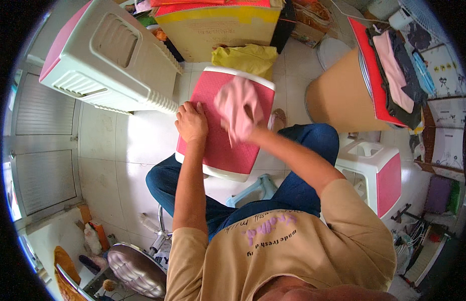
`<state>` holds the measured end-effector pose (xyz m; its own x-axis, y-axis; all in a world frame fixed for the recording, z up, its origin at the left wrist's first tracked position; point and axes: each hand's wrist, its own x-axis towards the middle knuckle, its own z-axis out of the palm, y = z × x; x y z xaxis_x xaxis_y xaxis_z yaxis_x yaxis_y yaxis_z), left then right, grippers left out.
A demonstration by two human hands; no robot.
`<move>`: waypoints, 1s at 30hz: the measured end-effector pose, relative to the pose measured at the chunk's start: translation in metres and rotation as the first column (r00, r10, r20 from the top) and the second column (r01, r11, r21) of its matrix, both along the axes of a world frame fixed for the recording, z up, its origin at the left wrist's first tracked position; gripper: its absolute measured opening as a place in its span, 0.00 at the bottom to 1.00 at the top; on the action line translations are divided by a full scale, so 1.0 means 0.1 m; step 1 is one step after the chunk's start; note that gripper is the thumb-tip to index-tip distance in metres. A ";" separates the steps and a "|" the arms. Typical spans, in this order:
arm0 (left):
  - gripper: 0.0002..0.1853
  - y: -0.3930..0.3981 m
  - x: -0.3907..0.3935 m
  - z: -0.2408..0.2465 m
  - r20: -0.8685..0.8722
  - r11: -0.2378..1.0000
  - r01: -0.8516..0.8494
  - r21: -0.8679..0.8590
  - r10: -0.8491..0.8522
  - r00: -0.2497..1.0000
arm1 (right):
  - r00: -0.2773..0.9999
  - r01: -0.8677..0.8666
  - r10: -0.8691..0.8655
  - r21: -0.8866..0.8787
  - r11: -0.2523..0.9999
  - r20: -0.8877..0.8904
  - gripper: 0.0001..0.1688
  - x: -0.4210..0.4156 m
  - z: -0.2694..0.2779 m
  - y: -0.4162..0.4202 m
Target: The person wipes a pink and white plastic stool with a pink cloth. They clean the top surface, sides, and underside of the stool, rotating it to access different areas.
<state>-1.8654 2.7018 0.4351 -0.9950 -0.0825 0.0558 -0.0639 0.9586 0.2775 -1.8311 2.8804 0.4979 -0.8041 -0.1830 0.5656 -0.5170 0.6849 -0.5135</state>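
Note:
A plastic stool with a pink seat (233, 158) and white rim stands between my knees. My left hand (192, 121) rests with spread fingers on the left edge of that seat, holding nothing. A crumpled pink cloth (238, 105), somewhat blurred, lies over the seat's upper right part. My right hand (252, 129) grips the cloth's lower end and presses it to the seat; its fingers are mostly hidden by the fabric.
Stacked white stools (142, 71) stand at upper left, a cardboard box (218, 34) and yellow bag (248, 58) ahead. A brown drum (338, 94) bearing folded cloths and another pink-topped stool (389, 182) are at right. A round padded stool (137, 267) is at lower left.

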 end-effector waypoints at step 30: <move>0.13 -0.56 -0.05 -0.07 0.139 0.878 -0.107 0.466 0.046 0.989 | 0.997 -0.028 0.006 0.273 0.961 0.079 0.26 -0.60 -0.72 -0.66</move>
